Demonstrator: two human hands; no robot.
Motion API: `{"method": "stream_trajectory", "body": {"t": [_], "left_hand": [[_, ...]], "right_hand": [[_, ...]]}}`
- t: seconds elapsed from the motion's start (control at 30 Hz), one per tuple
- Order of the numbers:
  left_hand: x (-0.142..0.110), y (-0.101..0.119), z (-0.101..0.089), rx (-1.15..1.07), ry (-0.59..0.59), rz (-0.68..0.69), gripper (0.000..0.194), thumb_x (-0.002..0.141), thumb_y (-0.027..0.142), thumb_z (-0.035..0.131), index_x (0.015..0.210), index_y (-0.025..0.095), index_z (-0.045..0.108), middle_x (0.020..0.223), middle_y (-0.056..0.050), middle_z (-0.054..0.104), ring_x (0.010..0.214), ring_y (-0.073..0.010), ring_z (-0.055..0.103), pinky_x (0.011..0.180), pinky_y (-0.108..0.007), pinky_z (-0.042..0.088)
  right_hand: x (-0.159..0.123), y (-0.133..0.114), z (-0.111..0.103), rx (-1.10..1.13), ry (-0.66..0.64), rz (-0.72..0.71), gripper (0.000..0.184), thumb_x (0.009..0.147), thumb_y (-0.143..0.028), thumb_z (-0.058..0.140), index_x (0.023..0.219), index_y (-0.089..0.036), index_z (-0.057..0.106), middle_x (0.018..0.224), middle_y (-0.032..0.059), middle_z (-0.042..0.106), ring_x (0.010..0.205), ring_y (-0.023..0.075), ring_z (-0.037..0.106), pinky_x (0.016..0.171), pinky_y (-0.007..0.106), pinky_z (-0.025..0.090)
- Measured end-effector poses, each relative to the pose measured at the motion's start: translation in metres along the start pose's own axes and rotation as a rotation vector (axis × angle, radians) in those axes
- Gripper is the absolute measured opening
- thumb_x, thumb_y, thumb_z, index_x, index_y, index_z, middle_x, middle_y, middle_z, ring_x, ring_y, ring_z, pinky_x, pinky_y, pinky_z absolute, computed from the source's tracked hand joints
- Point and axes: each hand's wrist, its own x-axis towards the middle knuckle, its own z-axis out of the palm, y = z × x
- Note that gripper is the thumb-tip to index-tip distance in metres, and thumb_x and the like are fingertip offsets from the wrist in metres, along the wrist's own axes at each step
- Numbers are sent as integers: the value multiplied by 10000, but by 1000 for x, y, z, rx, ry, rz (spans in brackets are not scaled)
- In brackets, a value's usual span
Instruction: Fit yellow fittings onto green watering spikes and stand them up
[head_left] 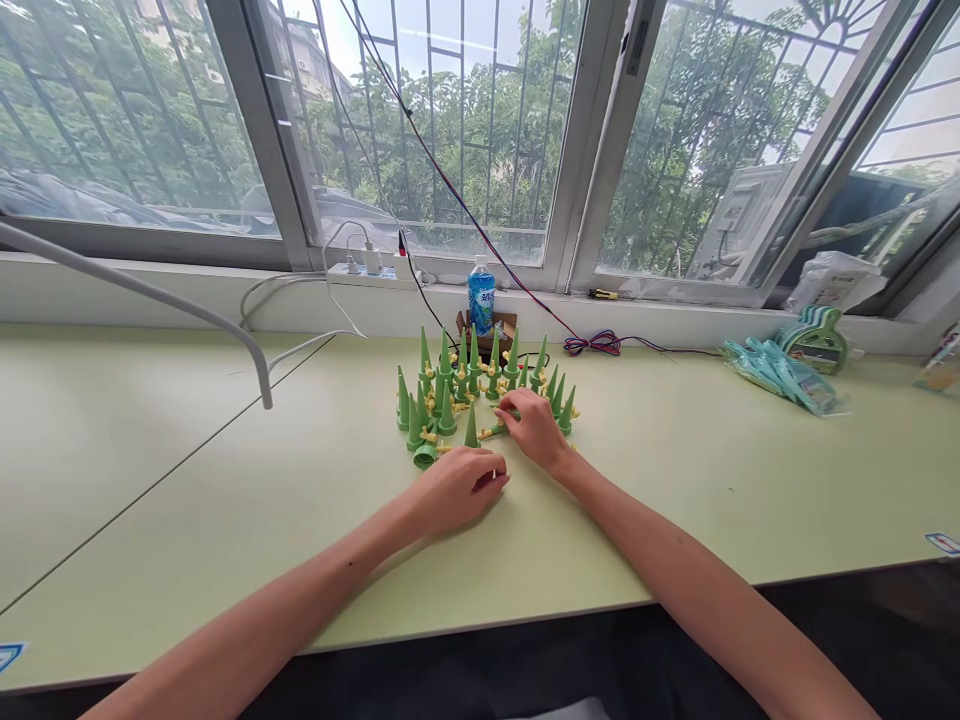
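Green spikes (pixel 447 418) mid-frame, mostly point-up, probably for stability
Right hand (pixel 534 425) among them, left hand (pixel 459 488) in front; can't tell either grip tbh

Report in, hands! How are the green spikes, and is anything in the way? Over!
Left fingers curled before the green spikes, right fingers among them; grips unclear. Most spikes upright. Blue bottle behind them, not blocking.
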Motion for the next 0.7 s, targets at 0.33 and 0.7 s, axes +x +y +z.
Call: {"method": "stream_trajectory", "body": {"t": [0.33, 0.7], "left_hand": [[1, -1, 0, 5, 0, 2, 261, 924, 268, 446, 717, 178, 576, 639, 5, 563, 559, -103, 411, 575, -246, 303], [1, 1, -2, 12, -6, 10, 267, 922, 264, 435, 737, 176, 605, 640, -4, 574, 560, -110, 428, 575, -254, 303]], "right_hand": [[-2, -3, -9, 104, -103, 1, 109, 833, -118, 620, 766, -182, 564, 752, 10, 612, 691, 149, 538, 658, 260, 413], [-3, -5, -13, 68, -189, -6, 140, 832, -58, 583, 919, -164, 606, 768, 24, 632, 713, 156, 572, 692, 258, 425]]}}
